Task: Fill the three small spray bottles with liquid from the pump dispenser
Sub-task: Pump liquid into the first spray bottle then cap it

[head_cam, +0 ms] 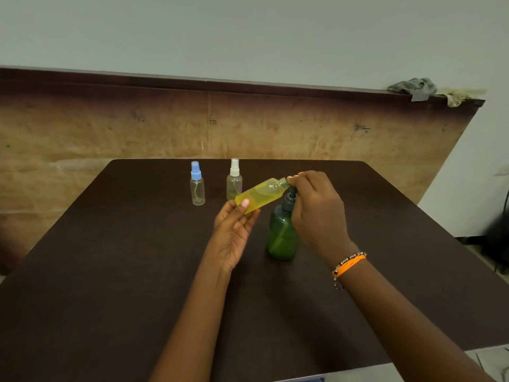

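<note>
My left hand grips an uncapped small spray bottle, tilted almost flat and holding yellow liquid, its open neck up against the pump spout. My right hand rests on top of the pump head of the green pump dispenser, which stands upright on the dark table; the fingers cover the head. Behind them stand two capped small bottles: one with a blue spray cap, looking empty, and one with a white cap, partly behind the tilted bottle.
A wooden board leans against the wall behind the table. Grey and pale rags lie on its top right corner. A dark object sits on the floor at far right.
</note>
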Tool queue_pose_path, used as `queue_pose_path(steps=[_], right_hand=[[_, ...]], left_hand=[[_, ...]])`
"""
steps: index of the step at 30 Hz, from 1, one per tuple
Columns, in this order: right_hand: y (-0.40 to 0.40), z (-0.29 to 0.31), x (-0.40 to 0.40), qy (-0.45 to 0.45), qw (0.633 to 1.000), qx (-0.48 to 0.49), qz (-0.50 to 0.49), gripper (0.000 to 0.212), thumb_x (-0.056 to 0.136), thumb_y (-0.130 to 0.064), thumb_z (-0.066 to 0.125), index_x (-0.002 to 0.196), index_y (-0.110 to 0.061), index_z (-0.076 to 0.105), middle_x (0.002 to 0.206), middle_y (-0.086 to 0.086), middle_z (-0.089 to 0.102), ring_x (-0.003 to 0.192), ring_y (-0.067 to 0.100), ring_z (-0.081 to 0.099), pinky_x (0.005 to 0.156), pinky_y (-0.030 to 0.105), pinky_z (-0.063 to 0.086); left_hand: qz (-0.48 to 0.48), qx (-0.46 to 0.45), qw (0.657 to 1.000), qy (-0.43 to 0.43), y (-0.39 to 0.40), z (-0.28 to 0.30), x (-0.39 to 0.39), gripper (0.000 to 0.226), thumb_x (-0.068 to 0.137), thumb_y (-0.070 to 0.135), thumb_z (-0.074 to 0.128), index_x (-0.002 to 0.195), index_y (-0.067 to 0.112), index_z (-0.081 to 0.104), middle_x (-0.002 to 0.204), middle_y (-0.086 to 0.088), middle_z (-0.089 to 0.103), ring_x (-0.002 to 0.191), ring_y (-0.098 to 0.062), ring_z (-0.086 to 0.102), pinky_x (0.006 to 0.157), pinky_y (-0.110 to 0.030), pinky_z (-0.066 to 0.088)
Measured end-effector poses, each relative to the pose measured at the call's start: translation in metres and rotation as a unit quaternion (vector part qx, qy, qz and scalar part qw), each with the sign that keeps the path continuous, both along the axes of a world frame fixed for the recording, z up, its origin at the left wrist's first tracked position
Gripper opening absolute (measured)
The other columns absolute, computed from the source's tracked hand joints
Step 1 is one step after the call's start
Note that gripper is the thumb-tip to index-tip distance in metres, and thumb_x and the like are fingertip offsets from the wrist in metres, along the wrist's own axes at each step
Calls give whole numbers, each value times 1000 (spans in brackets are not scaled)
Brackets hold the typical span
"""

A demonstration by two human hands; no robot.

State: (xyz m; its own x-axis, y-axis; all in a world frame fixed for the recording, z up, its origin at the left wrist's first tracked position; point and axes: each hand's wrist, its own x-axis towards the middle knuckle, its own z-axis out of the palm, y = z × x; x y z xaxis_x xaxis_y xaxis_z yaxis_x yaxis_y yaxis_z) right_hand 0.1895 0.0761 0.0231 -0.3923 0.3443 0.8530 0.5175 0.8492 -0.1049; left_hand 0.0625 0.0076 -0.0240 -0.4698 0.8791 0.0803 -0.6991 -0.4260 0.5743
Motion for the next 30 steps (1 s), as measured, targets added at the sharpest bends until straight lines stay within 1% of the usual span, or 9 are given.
queue_pose_path(steps=[2,4,6,10,14,20,26,28,30], right_hand=[[-2,-17,-3,58,998,-9,12,36,79,2,36,96,8,67,96,21,63,94,31,62,80,30,50],[-2,-21,-7,78,997,-21,17,36,80,3,36,97,9,67,98,22,63,96,32,61,86,28,47],[-1,-14,-9,62,997,-32,18,34,79,2,36,93,8,67,94,21,64,92,31,61,82,26,46],[-6,5,-5,-9,1000,-19,-13,32,76,-8,36,81,1,66,82,12,63,79,26,61,56,24,46],[-9,13,-12,-11,999,-29,-41,32,75,-15,35,77,-2,64,77,9,60,74,25,59,49,21,37],[-6,-12,-13,48,997,-1,-53,29,85,-3,39,85,4,67,84,14,63,81,25,59,60,28,51],[-9,7,-7,-29,998,-20,-55,19,72,-2,49,81,0,65,79,11,61,75,26,60,51,23,43],[-11,10,-6,-26,998,-36,-54,19,71,-4,52,83,0,66,82,12,63,82,26,61,55,21,41],[-13,4,-5,-11,997,-40,-58,27,74,-4,49,92,2,68,92,14,64,98,26,56,60,24,48]], left_hand=[[1,-4,1000,6,0,-1,-1,24,72,12,57,96,11,56,85,2,73,83,-8,69,73,-19,55],[7,-5,1000,5,2,-1,-1,23,72,12,57,95,11,56,84,2,73,83,-8,69,73,-18,55],[12,-6,1000,8,1,0,-1,22,72,12,57,93,11,56,84,3,73,83,-8,69,72,-18,55],[15,-7,1000,18,0,0,-2,19,74,10,56,93,11,56,84,3,73,83,-8,69,73,-18,55],[16,-15,1000,21,0,1,-2,15,79,9,55,94,11,56,84,3,73,83,-8,69,75,-18,55],[15,-10,1000,19,1,0,-2,21,73,11,58,94,11,55,86,1,73,86,-9,69,75,-19,55],[15,-8,1000,22,0,-1,-1,22,72,12,58,94,10,55,84,2,73,83,-9,69,76,-19,55],[14,-6,1000,23,0,0,-1,22,72,11,57,94,10,55,84,2,73,83,-9,69,76,-19,55],[15,-4,1000,24,1,0,-1,21,72,11,57,93,11,56,84,2,73,83,-9,69,76,-20,55]])
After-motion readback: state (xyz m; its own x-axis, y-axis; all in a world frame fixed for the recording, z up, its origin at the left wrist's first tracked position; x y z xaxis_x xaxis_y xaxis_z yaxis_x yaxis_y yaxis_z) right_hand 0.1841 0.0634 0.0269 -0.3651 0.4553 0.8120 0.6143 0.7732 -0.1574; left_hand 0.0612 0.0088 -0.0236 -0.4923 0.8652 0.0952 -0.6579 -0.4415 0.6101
